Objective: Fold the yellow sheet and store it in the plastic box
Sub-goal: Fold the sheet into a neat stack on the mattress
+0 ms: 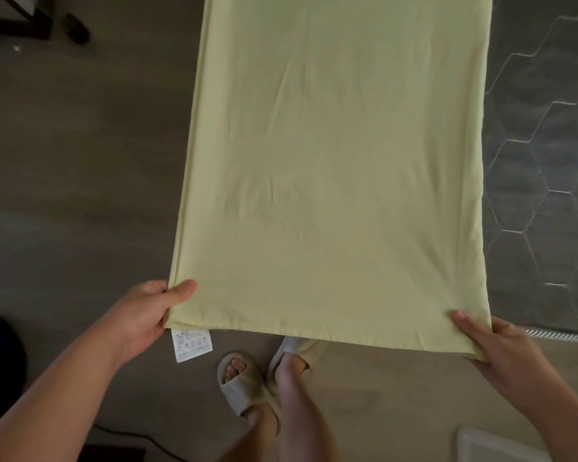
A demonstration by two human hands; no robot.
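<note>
The pale yellow sheet (334,168) stretches as a long folded strip from the top of the view down to my hands, held above the floor. My left hand (147,315) pinches its near left corner, thumb on top. My right hand (501,351) grips the near right corner with the thumb on the cloth and the fingers under it. A white care label (191,344) hangs from the near edge beside my left hand. The plastic box cannot be identified with certainty; a pale object (494,445) shows at the bottom right corner.
Wood-look floor (80,161) lies to the left and below, dark hexagon tiles (541,155) to the right. My feet in beige slippers (244,381) stand under the sheet's near edge. Dark furniture legs (30,25) are at top left, and a black cable (141,438) runs at bottom left.
</note>
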